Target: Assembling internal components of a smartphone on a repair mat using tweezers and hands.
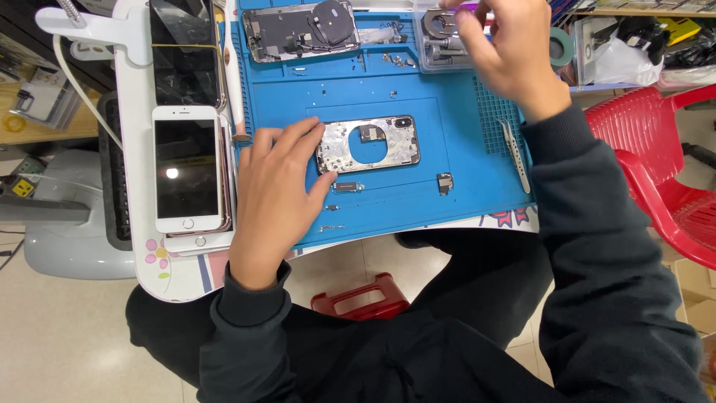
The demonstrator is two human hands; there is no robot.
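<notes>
A stripped phone frame (369, 143) with a round hole in its middle lies on the blue repair mat (418, 82). My left hand (276, 183) rests flat on the mat, its fingertips touching the frame's left end. My right hand (507, 52) is raised at the far edge of the mat, fingers pinched over a clear parts box (440, 41); whether it holds something small I cannot tell. A second opened phone body (298, 31) with a round black coil lies at the back of the mat.
Small loose parts (444, 183) and screws lie on the mat, tweezers (514, 153) at its right edge. White phones (186, 170) are stacked on the left, a dark one (184, 52) behind. A red plastic chair (664, 164) stands at right, a red stool (362, 298) below.
</notes>
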